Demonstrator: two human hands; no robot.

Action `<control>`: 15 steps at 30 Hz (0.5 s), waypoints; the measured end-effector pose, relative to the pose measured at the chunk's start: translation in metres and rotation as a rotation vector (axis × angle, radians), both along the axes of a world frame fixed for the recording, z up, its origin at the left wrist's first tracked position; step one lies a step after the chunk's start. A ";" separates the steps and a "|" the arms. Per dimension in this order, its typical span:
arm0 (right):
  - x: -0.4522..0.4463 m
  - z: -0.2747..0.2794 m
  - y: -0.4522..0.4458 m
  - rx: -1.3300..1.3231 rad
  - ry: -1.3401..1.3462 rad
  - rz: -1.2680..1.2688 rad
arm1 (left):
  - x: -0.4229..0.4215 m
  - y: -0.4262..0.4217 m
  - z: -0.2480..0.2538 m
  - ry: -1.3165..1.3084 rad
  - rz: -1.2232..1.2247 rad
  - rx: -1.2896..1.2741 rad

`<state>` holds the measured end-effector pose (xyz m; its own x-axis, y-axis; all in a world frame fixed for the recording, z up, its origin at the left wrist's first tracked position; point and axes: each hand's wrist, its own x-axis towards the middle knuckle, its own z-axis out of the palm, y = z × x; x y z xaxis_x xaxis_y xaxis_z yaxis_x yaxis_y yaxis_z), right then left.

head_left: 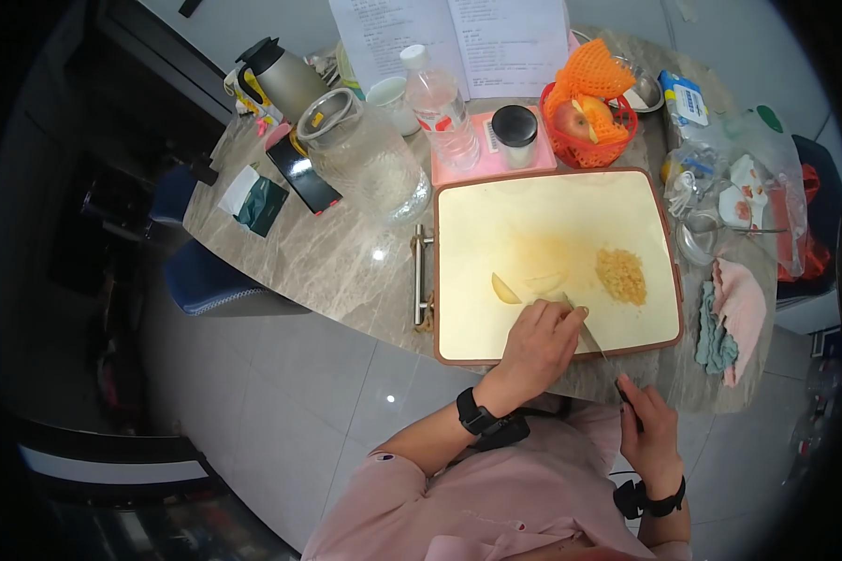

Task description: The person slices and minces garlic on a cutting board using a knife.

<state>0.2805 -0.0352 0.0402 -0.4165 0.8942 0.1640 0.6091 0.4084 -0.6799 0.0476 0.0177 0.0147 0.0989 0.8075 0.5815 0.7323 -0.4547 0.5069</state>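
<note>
Nearest, the right hand [653, 435] has its grip wrapped round the handle of a knife [591, 338]. Just beyond, the left hand [541, 338] bends its fingers beside the blade — whether its grip pinches anything, I cannot tell. On the cutting board [477, 206] lie a pale wedge [505, 289] and a chopped heap [620, 276]. Farther back stand a black-lidded jar [515, 140] and a bottle [444, 122].

On my cream cutting board [552, 206] with brown rim, one pale yellow wedge [505, 289] lies left of my slanted knife [589, 336]; a yellowish diced heap [621, 276] lies to the right.
</note>
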 end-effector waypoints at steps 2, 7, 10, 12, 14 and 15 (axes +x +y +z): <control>0.000 0.001 0.001 -0.007 0.014 0.001 | 0.000 0.000 -0.003 -0.013 0.006 0.006; -0.002 0.004 -0.003 0.031 0.009 -0.015 | -0.002 -0.001 -0.010 -0.040 0.000 0.013; -0.006 0.013 -0.008 0.029 0.019 -0.055 | -0.003 -0.002 -0.014 -0.069 0.007 -0.002; -0.006 0.016 -0.010 0.029 0.015 -0.061 | -0.003 -0.002 -0.014 -0.071 0.001 -0.001; -0.004 0.013 -0.013 0.053 -0.007 -0.043 | -0.002 -0.002 -0.013 -0.059 -0.021 0.021; -0.004 0.013 -0.013 0.055 -0.017 -0.035 | -0.003 -0.001 -0.013 -0.065 -0.024 0.025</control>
